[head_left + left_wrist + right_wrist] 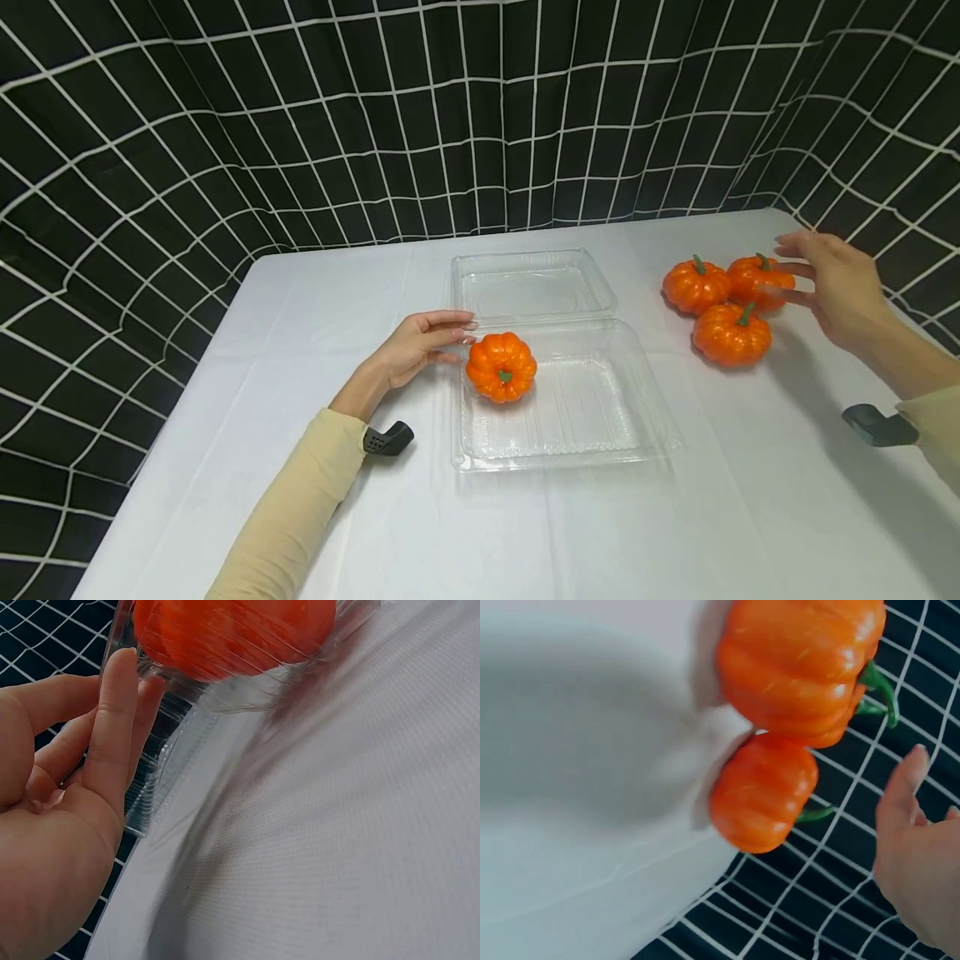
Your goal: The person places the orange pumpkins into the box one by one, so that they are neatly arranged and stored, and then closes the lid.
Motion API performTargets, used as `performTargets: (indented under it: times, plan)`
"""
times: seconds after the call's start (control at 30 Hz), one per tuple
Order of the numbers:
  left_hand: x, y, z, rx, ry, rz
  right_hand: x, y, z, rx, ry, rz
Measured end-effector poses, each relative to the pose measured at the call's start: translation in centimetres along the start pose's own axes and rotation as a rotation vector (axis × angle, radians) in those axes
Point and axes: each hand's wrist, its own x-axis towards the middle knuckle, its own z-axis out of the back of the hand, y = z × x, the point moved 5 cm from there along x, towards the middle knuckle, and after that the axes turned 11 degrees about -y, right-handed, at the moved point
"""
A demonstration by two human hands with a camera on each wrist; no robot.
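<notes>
the person's left arm comes in from the bottom edge in a pale sleeve [296,500], slanting up and rightward across the white table [405,542]. the left hand [422,348] is relaxed, its fingers long and loosely extended, the tips at the left edge of a clear box [585,417]; the left wrist view shows them right at the wall, though whether they pinch the rim is impossible to tell.

one orange pumpkin [501,358] sits inside the box, at the left of its front half, just beside those fingertips, its green stem turned toward the person. the lid [534,287] lies folded back, behind the front half.

the right arm reaches in from the right edge, raised so that its shadow falls on the table. the right hand [843,287] is empty, fingers parted and pointing leftward beside three more pumpkins grouped on the table's right: a left one [695,287], a back right one [742,285] and a front one [729,337]. in the right wrist view there is a gap between the hand and the pumpkins seen there.

a black cloth [375,125] with white grid lines hangs behind the table.
</notes>
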Motion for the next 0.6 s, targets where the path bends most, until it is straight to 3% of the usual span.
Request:
performTargets:
  times: [0.23, 0.6]
  plan:
    - [0.1, 0.2, 0.2, -0.002, -0.011, -0.003, 0.1, -2.3, 1.4, -0.286, 0.076, -0.053]
    - [0.1, 0.2, 0.2, 0.000, -0.001, 0.005, -0.3, -4.5, 2.4, -0.370, 0.170, -0.181]
